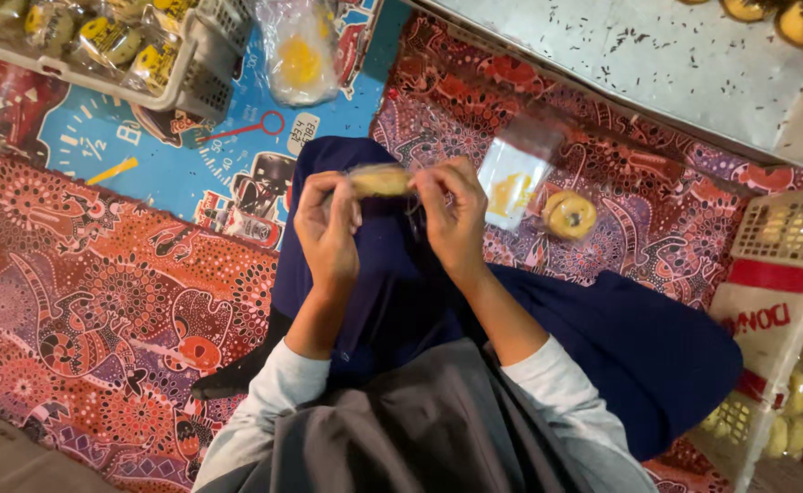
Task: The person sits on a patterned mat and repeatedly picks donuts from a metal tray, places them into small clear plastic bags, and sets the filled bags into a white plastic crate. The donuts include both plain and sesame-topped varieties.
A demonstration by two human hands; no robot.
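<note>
My left hand [326,228] and my right hand [452,215] are raised over my dark blue lap, and together they pinch a small round yellow pastry in a clear plastic wrapper [380,180] between the fingertips. On the patterned mat just right of my hands lies a clear plastic bag [511,187] and, beside it, a loose round yellow pastry [570,215].
A white plastic basket [196,78] of wrapped pastries stands at the top left, with a bagged pastry [301,55] next to it. A large metal tray [657,64] holding a few pastries fills the top right. Another white basket [785,274] of pastries stands at the right edge.
</note>
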